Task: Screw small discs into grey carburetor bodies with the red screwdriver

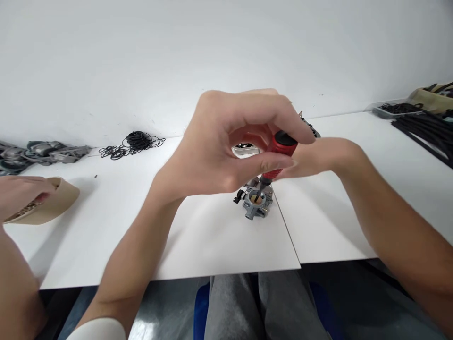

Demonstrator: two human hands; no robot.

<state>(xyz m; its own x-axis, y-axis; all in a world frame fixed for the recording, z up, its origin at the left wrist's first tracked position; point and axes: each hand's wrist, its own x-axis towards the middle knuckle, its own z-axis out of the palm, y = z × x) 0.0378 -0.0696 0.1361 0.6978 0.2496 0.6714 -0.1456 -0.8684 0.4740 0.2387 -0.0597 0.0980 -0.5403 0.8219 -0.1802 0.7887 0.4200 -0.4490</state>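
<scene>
My left hand (226, 137) is closed around the red handle of a screwdriver (285, 150), with thumb and forefinger near its black end cap. The screwdriver slants downward, and its tip reaches into the round bore of a grey metal carburetor (250, 211) on the white table. A black fitting sticks out from the carburetor's left side. Behind the screwdriver is my right hand (311, 158); its fingers are hidden by my left hand, so what it grips does not show. Part of another metal piece (309, 126) peeks out beyond my hands.
At the left, another person's hand (21, 193) reaches into a beige container (67, 196) of small brass-coloured parts. Grey metal parts (49, 152) and tangled black rings (136, 141) lie by the wall. Black strips (421, 134) and a clear tray (380, 112) are at the right.
</scene>
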